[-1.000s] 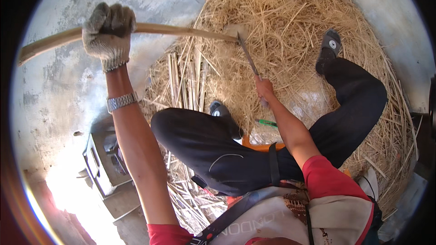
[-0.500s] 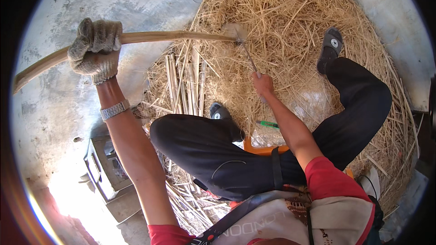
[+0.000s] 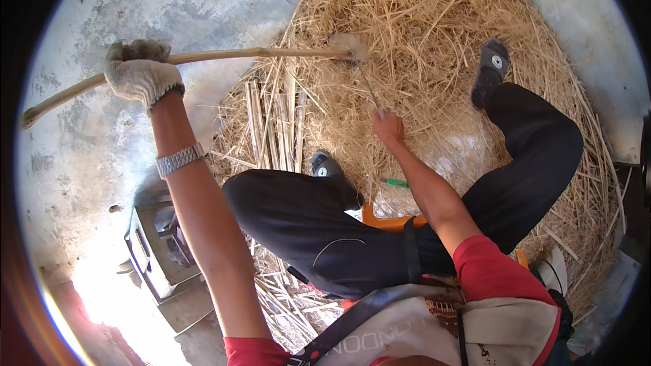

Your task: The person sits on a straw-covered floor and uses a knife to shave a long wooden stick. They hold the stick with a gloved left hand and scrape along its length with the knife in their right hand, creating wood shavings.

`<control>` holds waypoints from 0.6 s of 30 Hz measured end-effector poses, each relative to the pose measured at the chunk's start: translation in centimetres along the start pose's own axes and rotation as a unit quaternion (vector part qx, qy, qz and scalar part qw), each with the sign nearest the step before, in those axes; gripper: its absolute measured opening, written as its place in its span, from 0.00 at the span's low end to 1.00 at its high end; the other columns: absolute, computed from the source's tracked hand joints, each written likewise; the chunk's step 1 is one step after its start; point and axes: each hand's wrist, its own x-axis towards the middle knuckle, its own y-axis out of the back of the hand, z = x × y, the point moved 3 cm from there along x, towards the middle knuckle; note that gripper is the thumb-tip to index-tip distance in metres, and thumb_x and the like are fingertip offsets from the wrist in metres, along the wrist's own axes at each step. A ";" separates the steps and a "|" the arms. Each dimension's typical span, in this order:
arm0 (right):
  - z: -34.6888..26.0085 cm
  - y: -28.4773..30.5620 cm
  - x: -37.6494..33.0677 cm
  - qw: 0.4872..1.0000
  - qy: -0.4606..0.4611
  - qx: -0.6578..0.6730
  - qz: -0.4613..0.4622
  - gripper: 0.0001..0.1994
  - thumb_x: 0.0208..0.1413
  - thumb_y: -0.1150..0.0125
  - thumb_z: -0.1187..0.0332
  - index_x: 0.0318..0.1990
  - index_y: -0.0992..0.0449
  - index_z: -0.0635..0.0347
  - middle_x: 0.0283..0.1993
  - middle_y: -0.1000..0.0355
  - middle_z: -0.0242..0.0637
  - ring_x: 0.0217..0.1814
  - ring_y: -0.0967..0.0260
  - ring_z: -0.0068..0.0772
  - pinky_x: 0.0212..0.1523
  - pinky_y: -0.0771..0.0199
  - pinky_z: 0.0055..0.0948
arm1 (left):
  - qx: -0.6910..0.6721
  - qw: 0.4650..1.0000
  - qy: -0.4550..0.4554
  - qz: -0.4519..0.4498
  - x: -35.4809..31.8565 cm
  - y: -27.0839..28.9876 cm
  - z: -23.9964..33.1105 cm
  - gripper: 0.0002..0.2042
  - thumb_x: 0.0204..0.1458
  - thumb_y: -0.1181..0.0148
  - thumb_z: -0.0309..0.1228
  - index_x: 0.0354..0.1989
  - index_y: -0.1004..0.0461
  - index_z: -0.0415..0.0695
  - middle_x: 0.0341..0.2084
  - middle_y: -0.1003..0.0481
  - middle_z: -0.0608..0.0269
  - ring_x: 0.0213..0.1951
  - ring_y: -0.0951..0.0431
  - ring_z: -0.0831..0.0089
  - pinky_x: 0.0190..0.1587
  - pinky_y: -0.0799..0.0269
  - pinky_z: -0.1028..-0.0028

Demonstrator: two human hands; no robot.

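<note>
My left hand, in a knitted work glove, is closed around a long pale bamboo strip near its left end. The strip runs rightward, bowed, over the heap of shavings. My bare right hand grips the handle of a long thin knife seen nearly edge-on. Its far part lies at the strip's right end, where motion blur hides the exact contact. Below the right hand, a green-handled tool lies between my legs.
Pale shavings cover the floor ahead and to the right. Several split bamboo strips lie left of my foot. A grey wall stands at the left. An orange seat edge shows between my thighs; a grey metal-framed object sits lower left.
The gloved hand has turned over at the wrist, and the strip's left end has risen a little and looks narrower. My right hand has moved slightly up and left with the knife.
</note>
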 end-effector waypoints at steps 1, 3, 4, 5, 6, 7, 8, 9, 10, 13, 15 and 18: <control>-0.5 0.2 -0.6 1.000 0.006 0.016 0.004 0.30 0.57 0.47 0.43 0.32 0.20 0.69 0.29 0.24 0.56 0.32 0.24 0.55 0.35 0.27 0.47 | 0.034 0.998 -0.029 0.054 -0.5 0.2 0.3 0.15 0.53 0.52 0.29 0.17 0.47 0.52 0.10 0.50 0.71 0.14 0.55 0.77 0.19 0.56 0.71; -2.1 0.4 -0.9 0.998 0.017 0.054 0.023 0.30 0.57 0.47 0.43 0.32 0.20 0.69 0.28 0.24 0.57 0.32 0.24 0.56 0.35 0.27 0.47 | 0.032 0.998 -0.021 0.044 -0.5 0.2 0.5 0.15 0.57 0.55 0.29 0.18 0.49 0.52 0.09 0.50 0.72 0.13 0.54 0.78 0.18 0.56 0.71; -2.6 0.8 -0.8 0.996 0.053 0.069 0.029 0.30 0.57 0.47 0.43 0.32 0.20 0.69 0.27 0.25 0.56 0.31 0.25 0.55 0.35 0.27 0.47 | 0.031 0.999 -0.022 0.039 -0.5 0.1 0.4 0.15 0.57 0.55 0.29 0.19 0.48 0.51 0.09 0.50 0.72 0.13 0.53 0.78 0.19 0.56 0.71; -3.0 1.1 -0.5 0.992 0.088 0.084 0.035 0.30 0.57 0.47 0.43 0.32 0.20 0.70 0.27 0.25 0.56 0.30 0.25 0.55 0.35 0.27 0.47 | 0.031 0.999 -0.024 0.033 -0.6 -0.2 0.5 0.14 0.57 0.54 0.29 0.19 0.48 0.51 0.09 0.50 0.72 0.13 0.52 0.77 0.19 0.55 0.72; -3.3 1.4 -0.1 0.986 0.124 0.100 0.041 0.30 0.57 0.47 0.43 0.32 0.21 0.70 0.26 0.25 0.56 0.29 0.25 0.55 0.35 0.27 0.47 | 0.032 0.999 -0.022 0.032 -0.8 -0.6 0.4 0.14 0.57 0.54 0.29 0.20 0.47 0.51 0.09 0.49 0.72 0.13 0.52 0.77 0.19 0.54 0.71; -3.3 1.5 0.4 0.993 0.091 0.074 0.021 0.30 0.57 0.47 0.43 0.31 0.21 0.69 0.25 0.26 0.55 0.28 0.26 0.54 0.33 0.28 0.46 | 0.033 0.999 -0.021 0.030 -0.9 -1.0 0.1 0.13 0.57 0.53 0.29 0.21 0.46 0.50 0.10 0.49 0.72 0.13 0.51 0.77 0.19 0.53 0.71; -3.1 1.8 0.7 0.997 0.057 0.047 0.001 0.30 0.57 0.48 0.43 0.30 0.22 0.69 0.24 0.26 0.54 0.27 0.27 0.54 0.32 0.28 0.46 | 0.035 0.999 -0.017 0.028 -0.9 -1.2 -0.1 0.13 0.57 0.53 0.30 0.21 0.46 0.50 0.10 0.48 0.72 0.13 0.50 0.77 0.20 0.52 0.71; -3.1 2.1 0.9 0.999 0.022 0.021 -0.018 0.30 0.57 0.48 0.43 0.29 0.22 0.69 0.23 0.27 0.54 0.26 0.27 0.53 0.31 0.29 0.46 | 0.031 0.999 -0.019 0.026 -0.7 -1.1 -0.2 0.12 0.56 0.51 0.29 0.22 0.45 0.49 0.11 0.46 0.70 0.13 0.48 0.77 0.19 0.52 0.70; -3.4 2.1 1.1 0.999 0.008 0.026 -0.021 0.30 0.56 0.48 0.43 0.29 0.22 0.69 0.23 0.27 0.53 0.25 0.27 0.53 0.31 0.29 0.46 | 0.026 0.999 -0.020 0.024 -0.3 -0.9 -0.3 0.12 0.55 0.50 0.28 0.22 0.44 0.47 0.12 0.43 0.69 0.13 0.47 0.76 0.18 0.52 0.70; -7.2 3.4 0.5 0.999 0.015 0.032 -0.028 0.28 0.56 0.48 0.44 0.31 0.21 0.67 0.29 0.25 0.53 0.31 0.27 0.54 0.36 0.28 0.45 | 0.025 0.998 -0.041 0.045 -1.2 -2.2 0.1 0.10 0.53 0.48 0.26 0.24 0.42 0.45 0.13 0.39 0.66 0.12 0.42 0.75 0.17 0.49 0.68; -9.5 4.4 -1.3 0.997 0.065 0.027 -0.037 0.27 0.57 0.49 0.45 0.38 0.19 0.64 0.41 0.22 0.55 0.44 0.25 0.57 0.47 0.26 0.45 | 0.029 0.997 -0.049 0.052 -1.3 -2.4 0.1 0.08 0.53 0.48 0.26 0.24 0.40 0.43 0.14 0.38 0.65 0.13 0.40 0.75 0.17 0.47 0.67; -6.8 2.8 -0.9 0.979 0.165 0.099 0.063 0.31 0.55 0.47 0.43 0.30 0.21 0.71 0.27 0.23 0.53 0.28 0.24 0.53 0.31 0.28 0.46 | 0.016 0.998 -0.046 0.036 -1.5 -3.2 0.3 0.08 0.53 0.48 0.25 0.24 0.40 0.41 0.14 0.37 0.64 0.13 0.38 0.75 0.15 0.46 0.67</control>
